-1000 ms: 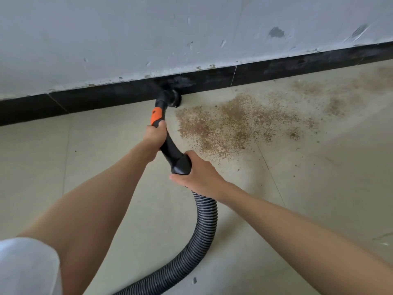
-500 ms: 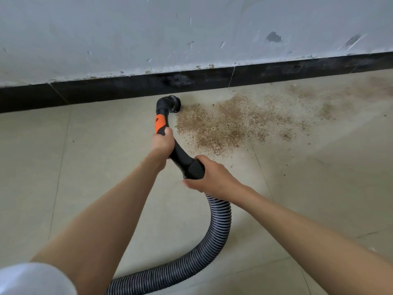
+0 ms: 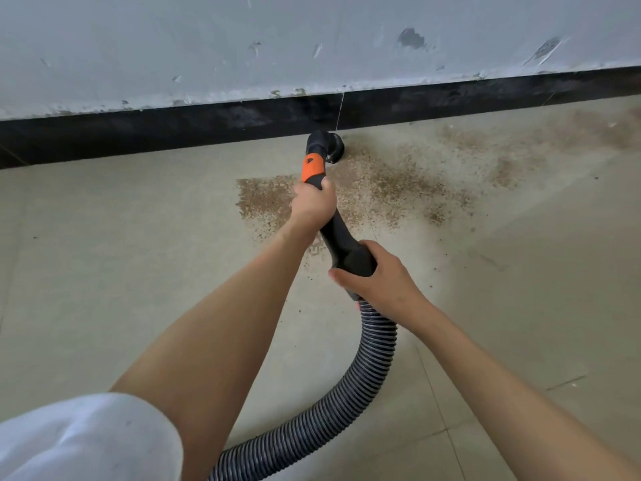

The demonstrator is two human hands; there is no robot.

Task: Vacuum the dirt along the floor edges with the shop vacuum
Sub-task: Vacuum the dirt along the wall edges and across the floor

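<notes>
A black vacuum wand with an orange band [image 3: 311, 168] ends in a round nozzle [image 3: 327, 145] set on the floor just below the black baseboard [image 3: 173, 128]. My left hand [image 3: 312, 203] grips the wand just under the orange band. My right hand [image 3: 376, 281] grips the wand's lower end where the ribbed grey hose [image 3: 374, 359] joins it. Brown gritty dirt [image 3: 399, 182] lies on the beige tiles on both sides of the wand, with a square-edged patch [image 3: 263, 199] to the left and thinner patches [image 3: 513, 168] to the right.
A scuffed grey-white wall [image 3: 312, 46] rises above the baseboard. The hose curves down and left to the bottom edge of the view. Beige floor tiles [image 3: 104, 272] spread to the left and right. My white sleeve [image 3: 79, 439] fills the lower left corner.
The nozzle has moved right along the baseboard into the dirt, which now lies on both sides of the wand. Both hands keep their grip, and the view has shifted.
</notes>
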